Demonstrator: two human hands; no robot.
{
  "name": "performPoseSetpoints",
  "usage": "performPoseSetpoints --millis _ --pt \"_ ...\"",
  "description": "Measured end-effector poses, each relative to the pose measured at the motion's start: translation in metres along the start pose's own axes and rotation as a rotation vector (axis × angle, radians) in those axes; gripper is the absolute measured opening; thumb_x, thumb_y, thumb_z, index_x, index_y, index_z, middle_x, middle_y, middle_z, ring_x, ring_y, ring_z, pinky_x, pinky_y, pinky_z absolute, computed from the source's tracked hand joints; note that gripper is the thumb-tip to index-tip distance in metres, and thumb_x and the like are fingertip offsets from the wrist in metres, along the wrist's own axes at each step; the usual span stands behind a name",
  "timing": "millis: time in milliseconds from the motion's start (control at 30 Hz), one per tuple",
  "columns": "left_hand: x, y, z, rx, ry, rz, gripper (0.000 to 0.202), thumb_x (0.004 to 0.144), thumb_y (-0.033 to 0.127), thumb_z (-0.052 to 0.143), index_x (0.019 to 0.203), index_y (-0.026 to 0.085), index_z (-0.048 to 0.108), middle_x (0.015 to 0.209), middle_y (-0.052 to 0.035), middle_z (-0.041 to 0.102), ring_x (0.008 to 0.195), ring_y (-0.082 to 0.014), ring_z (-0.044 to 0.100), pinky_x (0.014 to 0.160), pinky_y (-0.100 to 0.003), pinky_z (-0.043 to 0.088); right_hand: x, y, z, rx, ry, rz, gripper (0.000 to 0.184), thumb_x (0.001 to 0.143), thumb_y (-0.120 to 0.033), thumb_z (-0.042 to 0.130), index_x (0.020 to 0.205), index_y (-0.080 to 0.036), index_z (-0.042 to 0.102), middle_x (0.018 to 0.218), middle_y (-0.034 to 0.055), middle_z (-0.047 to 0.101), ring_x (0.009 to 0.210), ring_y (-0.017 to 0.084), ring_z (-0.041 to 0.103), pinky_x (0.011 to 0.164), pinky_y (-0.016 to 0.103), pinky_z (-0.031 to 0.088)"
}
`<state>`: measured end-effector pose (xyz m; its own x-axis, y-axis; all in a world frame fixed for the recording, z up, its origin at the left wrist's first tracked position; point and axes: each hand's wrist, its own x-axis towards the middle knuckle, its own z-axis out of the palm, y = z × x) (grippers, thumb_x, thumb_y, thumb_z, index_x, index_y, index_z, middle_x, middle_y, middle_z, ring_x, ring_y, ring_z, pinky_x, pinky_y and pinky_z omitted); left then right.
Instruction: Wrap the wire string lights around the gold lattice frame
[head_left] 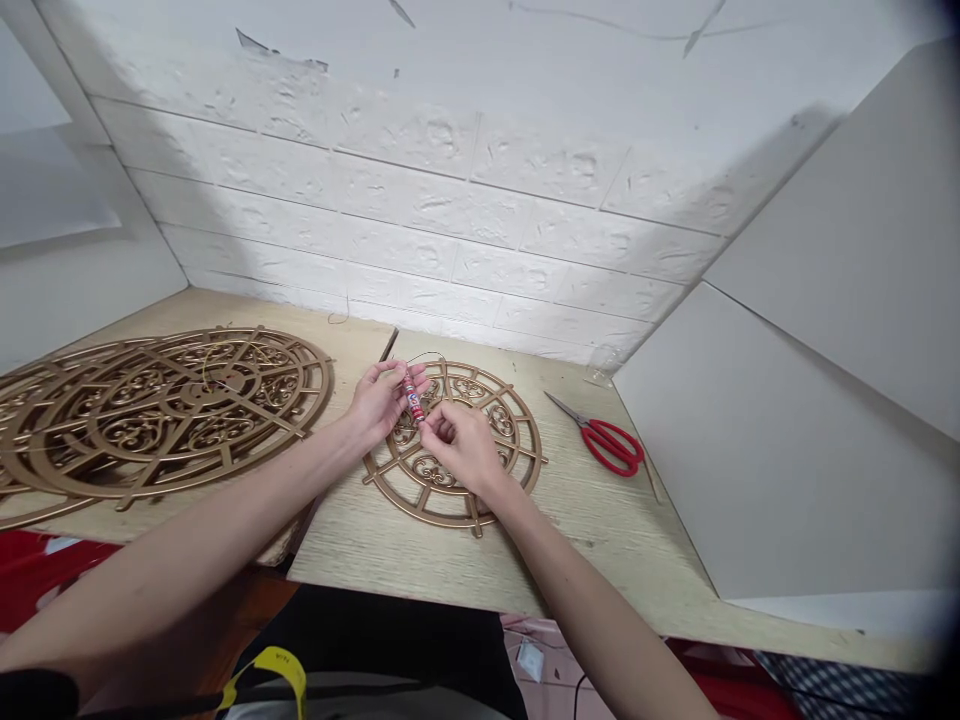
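Between the fingers of my left hand (379, 402) is a small red battery-like cylinder (413, 398) with white and blue lettering, held at a tilt. A thin dark wire (427, 355) curves away near its upper end. My right hand (463, 440) is closed in a pinch at the cylinder's lower end; what lies between the fingertips is too small to make out. Beneath both hands, a round gold openwork clock face or ornament (442, 518) lies flat on the wooden table (375, 560), partly covered by them.
Several similar gold openwork rounds (217, 455) are stacked at the left, with a thin yellow wire (214, 375) on top. Red-handled scissors (611, 445) lie at the right. A white brick-patterned wall (465, 230) rises behind, and a white panel (817, 440) borders the right side.
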<state>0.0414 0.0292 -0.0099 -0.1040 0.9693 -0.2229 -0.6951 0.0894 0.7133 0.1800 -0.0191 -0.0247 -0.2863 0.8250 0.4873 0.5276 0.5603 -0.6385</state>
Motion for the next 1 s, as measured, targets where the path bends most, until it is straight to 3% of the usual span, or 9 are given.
performPoseSetpoints --millis 433,600,733,867,1000 --pt "-0.002 -0.002 0.001 -0.016 0.022 0.002 0.013 0.088 0.004 0.054 0.081 0.015 0.051 0.080 -0.0095 0.070 0.071 -0.0153 0.070 0.073 -0.030 0.058 -0.003 -0.003 -0.002 -0.236 0.002 -0.052 0.012 0.085 -0.022 0.054 0.074 -0.019 0.059 0.061 -0.0014 0.058 0.055 0.013 0.052 0.058 0.024 0.037" --pt "-0.001 -0.005 0.000 0.004 -0.003 0.028 0.013 0.089 0.004 0.051 0.082 0.015 0.050 0.079 -0.0098 0.070 0.070 -0.0152 0.070 0.071 -0.030 0.058 -0.002 -0.002 0.000 -0.185 0.013 -0.021 0.012 0.083 -0.020 0.057 0.072 -0.019 0.058 0.062 -0.0015 0.060 0.055 0.012 0.052 0.058 0.024 0.038" --pt "0.006 -0.001 -0.003 0.015 -0.039 0.003 0.013 0.088 0.002 0.053 0.082 0.014 0.052 0.080 -0.0132 0.071 0.069 -0.0164 0.070 0.069 -0.029 0.058 0.001 -0.001 -0.005 0.027 0.026 -0.003 0.009 0.085 -0.025 0.060 0.077 -0.020 0.062 0.066 -0.0017 0.062 0.057 0.013 0.052 0.058 0.025 0.041" --pt "0.017 0.010 -0.006 0.006 -0.036 0.012 0.015 0.088 0.001 0.050 0.080 0.013 0.052 0.080 -0.0137 0.071 0.065 -0.0145 0.069 0.069 -0.029 0.059 0.003 -0.002 -0.016 0.040 0.159 -0.208 0.011 0.087 -0.022 0.056 0.094 -0.020 0.063 0.086 0.0034 0.065 0.076 0.017 0.056 0.069 0.030 0.044" --pt "0.025 0.019 -0.011 0.019 -0.020 0.063 0.014 0.087 0.002 0.053 0.079 0.013 0.054 0.077 -0.0100 0.071 0.064 -0.0130 0.068 0.070 -0.030 0.059 0.002 0.001 -0.018 -0.128 0.051 -0.406 0.012 0.087 -0.017 0.055 0.087 -0.021 0.067 0.086 0.0054 0.060 0.083 0.020 0.053 0.074 0.035 0.043"
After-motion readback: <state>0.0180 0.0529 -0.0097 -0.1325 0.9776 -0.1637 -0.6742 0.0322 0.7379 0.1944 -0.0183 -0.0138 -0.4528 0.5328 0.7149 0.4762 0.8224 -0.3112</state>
